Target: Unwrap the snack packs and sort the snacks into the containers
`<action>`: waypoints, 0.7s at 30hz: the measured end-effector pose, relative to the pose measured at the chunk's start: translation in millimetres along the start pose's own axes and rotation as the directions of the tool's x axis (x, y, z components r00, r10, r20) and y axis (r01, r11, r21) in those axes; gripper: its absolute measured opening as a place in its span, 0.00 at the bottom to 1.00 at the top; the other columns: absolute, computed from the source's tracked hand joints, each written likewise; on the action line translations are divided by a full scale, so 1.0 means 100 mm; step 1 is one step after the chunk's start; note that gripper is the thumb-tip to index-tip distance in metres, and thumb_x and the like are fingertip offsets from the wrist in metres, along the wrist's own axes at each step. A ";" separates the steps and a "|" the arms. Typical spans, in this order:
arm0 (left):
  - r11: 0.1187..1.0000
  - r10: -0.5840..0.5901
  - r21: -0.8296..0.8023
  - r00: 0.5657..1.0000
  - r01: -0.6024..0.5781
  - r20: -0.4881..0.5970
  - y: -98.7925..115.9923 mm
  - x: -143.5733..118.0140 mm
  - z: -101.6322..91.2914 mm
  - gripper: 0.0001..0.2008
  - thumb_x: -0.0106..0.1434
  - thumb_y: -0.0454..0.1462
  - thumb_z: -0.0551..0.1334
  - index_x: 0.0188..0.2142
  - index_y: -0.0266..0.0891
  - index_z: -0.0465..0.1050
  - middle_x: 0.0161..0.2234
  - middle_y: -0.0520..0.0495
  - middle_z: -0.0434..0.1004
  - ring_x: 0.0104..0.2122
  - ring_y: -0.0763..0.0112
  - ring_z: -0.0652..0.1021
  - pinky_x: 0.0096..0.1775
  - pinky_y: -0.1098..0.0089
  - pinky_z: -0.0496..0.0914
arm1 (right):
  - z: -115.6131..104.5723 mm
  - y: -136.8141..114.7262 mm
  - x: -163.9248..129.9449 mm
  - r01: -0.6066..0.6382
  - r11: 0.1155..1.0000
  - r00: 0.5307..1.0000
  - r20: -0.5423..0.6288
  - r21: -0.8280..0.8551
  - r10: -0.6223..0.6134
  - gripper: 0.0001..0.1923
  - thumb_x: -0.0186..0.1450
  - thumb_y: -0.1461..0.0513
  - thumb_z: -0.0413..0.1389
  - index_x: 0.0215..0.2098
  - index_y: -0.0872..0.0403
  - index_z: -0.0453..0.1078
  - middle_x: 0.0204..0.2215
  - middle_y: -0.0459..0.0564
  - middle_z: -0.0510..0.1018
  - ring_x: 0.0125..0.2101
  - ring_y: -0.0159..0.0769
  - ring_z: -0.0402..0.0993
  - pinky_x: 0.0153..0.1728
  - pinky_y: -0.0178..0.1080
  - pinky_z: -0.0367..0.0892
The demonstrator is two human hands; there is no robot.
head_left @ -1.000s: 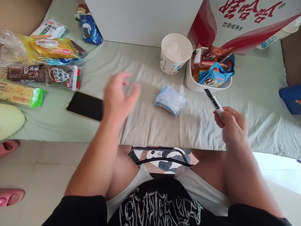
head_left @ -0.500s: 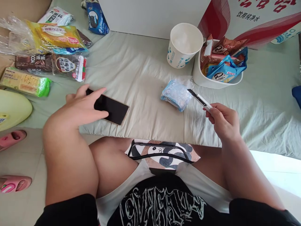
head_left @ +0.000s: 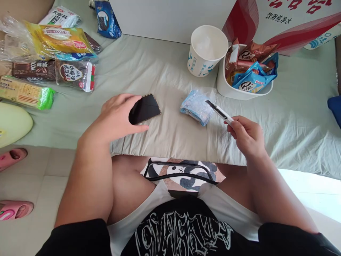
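My left hand (head_left: 119, 115) is around the left end of a black smartphone (head_left: 146, 108), with the thumb along its near side and the fingers over its far side; the palm hides the left end. My right hand (head_left: 246, 135) grips a white utility knife (head_left: 223, 115), its dark blade out and pointing up and left. Beside the blade tip lies a small blue-and-white snack pack (head_left: 196, 107) in clear plastic, on the pale green sheet (head_left: 165, 142). The blade tip appears over the pack's right part; whether they touch I cannot tell.
Behind the pack stand a paper cup (head_left: 207, 51) and a white bin (head_left: 243, 93) full of snack packets. White boxes (head_left: 170, 19) line the back. Several wrapped snacks (head_left: 73, 74) lie at the left, near a yellow-green rounded object (head_left: 14, 124). Pink slippers (head_left: 18, 209) are on the floor.
My left hand and the phone have moved right and away from me, and the phone has turned. The knife in my right hand has shifted slightly left.
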State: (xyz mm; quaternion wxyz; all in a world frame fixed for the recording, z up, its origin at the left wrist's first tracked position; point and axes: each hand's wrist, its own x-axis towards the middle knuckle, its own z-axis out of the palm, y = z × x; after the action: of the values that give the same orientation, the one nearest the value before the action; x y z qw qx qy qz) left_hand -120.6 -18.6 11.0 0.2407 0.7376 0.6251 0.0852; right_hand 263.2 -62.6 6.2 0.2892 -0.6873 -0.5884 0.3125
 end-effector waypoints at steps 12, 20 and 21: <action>0.992 -0.081 0.073 0.973 0.099 -0.214 0.21 0.15 0.21 0.40 0.56 0.42 0.69 0.68 0.46 0.63 0.62 0.38 0.74 0.64 0.41 0.71 0.63 0.47 0.68 | 0.02 -0.06 -0.01 0.021 1.000 1.000 0.023 -0.008 -0.021 0.14 0.65 0.54 0.53 0.25 0.52 0.70 0.15 0.43 0.65 0.17 0.30 0.59 0.21 0.36 0.53; 0.982 -0.179 -0.003 0.930 0.188 -0.322 0.22 0.32 0.29 0.40 0.54 0.44 0.72 0.66 0.50 0.64 0.60 0.37 0.76 0.62 0.38 0.72 0.62 0.40 0.68 | 0.02 -0.04 0.02 0.021 0.999 1.000 -0.021 0.050 -0.020 0.14 0.66 0.54 0.53 0.26 0.51 0.70 0.16 0.43 0.65 0.19 0.30 0.59 0.23 0.36 0.55; 0.980 -0.190 -0.018 0.921 0.196 -0.341 0.22 0.35 0.30 0.40 0.54 0.44 0.72 0.65 0.51 0.64 0.60 0.38 0.76 0.62 0.38 0.72 0.62 0.39 0.68 | 0.02 -0.04 0.02 0.022 0.998 0.999 -0.031 0.055 -0.020 0.14 0.66 0.54 0.53 0.26 0.51 0.71 0.16 0.43 0.65 0.19 0.30 0.59 0.23 0.36 0.55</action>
State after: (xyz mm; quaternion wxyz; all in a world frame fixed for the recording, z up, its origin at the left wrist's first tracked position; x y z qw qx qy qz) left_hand -81.6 5.7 -11.3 0.1301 0.6484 0.7275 0.1826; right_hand 259.5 -60.2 7.5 0.3203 -0.6775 -0.5822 0.3155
